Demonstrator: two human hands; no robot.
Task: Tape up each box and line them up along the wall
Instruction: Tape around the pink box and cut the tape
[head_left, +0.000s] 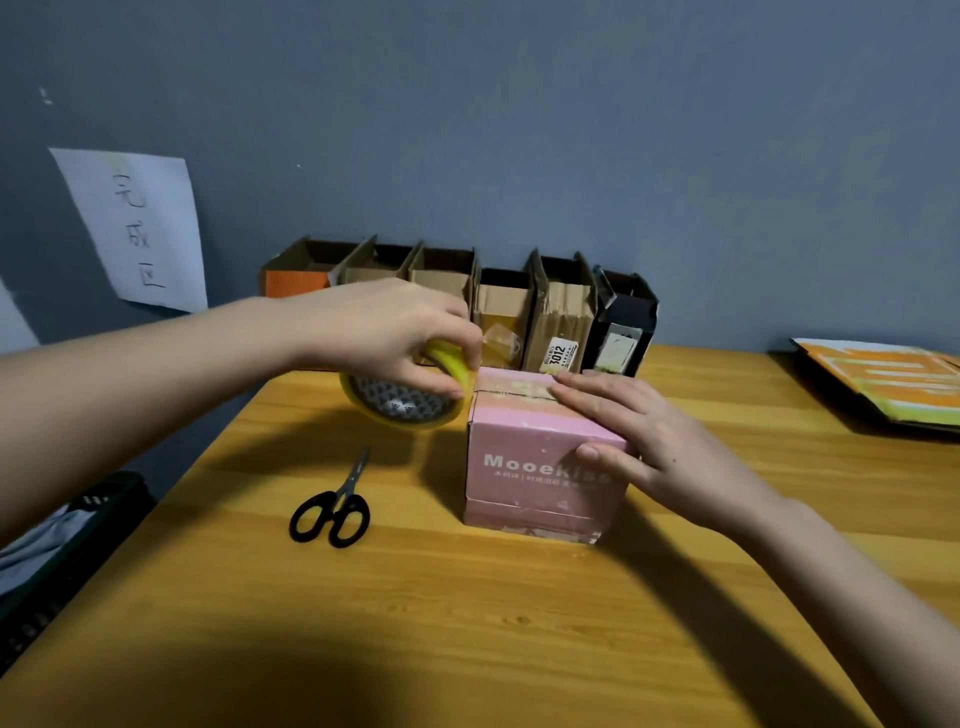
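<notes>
A pink box (540, 483) printed "Mooekiss" stands on the wooden table (467, 623) in the middle. My left hand (384, 332) grips a yellow tape roll (400, 402) at the box's upper left edge. A strip of tape runs from the roll across the box top. My right hand (639, 436) lies flat on the top, fingers straight over the flaps and thumb down on the front face. Several boxes (467, 306) stand in a row against the grey wall behind.
Black scissors (332, 512) lie shut on the table left of the pink box. Flattened orange cardboard (883, 384) rests at the far right. A paper sign (140, 228) hangs on the wall at left. A dark crate (62, 551) sits below the table's left edge.
</notes>
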